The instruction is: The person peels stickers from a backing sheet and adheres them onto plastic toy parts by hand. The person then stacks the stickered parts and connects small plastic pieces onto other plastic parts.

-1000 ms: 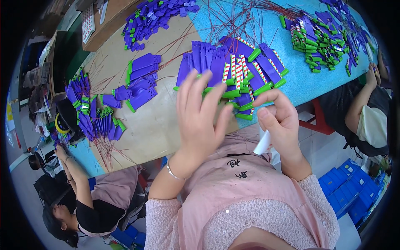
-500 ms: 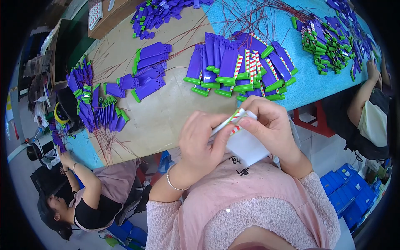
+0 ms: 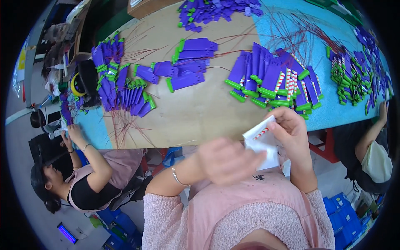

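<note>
- Backing sheet (image 3: 270,157) held up by right hand (image 3: 293,134), thumb pinching against fingers, red-striped strip (image 3: 261,133) exposed
- Left hand (image 3: 227,159) blurred across its lower part, grip impossible to tell
- Striped purple-green pieces (image 3: 271,76) ahead look done; plain pieces (image 3: 188,82) farther left show no stripes

Bright, even light fills the scene, leaving a faint sheen on the counter (image 3: 166,121). The left hand (image 3: 227,160) smears with motion blur; the right hand (image 3: 293,133) is sharper. Fisheye distortion bows the counter, and the corners go black.
</note>
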The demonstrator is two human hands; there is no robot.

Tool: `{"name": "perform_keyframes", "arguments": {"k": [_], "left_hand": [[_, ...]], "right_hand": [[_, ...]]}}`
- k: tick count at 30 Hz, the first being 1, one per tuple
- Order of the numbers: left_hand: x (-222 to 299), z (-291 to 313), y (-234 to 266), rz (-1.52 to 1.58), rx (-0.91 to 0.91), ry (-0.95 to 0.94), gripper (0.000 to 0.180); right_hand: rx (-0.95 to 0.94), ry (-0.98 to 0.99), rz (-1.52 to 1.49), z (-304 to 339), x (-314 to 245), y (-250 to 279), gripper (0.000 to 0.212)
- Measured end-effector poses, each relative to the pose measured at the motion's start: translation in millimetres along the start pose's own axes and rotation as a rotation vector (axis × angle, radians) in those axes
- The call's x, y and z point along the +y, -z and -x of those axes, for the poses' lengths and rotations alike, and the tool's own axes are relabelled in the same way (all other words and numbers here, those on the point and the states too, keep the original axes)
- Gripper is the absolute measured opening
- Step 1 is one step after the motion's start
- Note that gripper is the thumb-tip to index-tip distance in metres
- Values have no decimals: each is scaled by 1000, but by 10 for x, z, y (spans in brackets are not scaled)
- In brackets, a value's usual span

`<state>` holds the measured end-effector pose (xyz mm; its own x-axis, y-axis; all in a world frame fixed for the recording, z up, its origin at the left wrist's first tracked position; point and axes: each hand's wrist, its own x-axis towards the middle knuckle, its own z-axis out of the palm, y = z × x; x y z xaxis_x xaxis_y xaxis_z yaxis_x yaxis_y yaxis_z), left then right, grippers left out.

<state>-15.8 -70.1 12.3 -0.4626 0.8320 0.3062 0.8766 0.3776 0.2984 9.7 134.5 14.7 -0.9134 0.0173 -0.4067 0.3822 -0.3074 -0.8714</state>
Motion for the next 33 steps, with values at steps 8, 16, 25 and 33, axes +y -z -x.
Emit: {"name": "perform_keyframes", "arguments": {"k": [8,16,25,33], "left_hand": [[-1468,141,316,-165,137,586,59],[-1475,142,480,-209,86,418,54],[-107,-316,78,698,549,475,53],[198,-272,-226,862,454,606,32]], "right_hand": [[-236,13,-59,26,-71,109,25],[-252,-5,12,60,-68,16,22],[-191,109,-28,143,-4,-28,25],[-73,115,1,289,20,98,13]]}}
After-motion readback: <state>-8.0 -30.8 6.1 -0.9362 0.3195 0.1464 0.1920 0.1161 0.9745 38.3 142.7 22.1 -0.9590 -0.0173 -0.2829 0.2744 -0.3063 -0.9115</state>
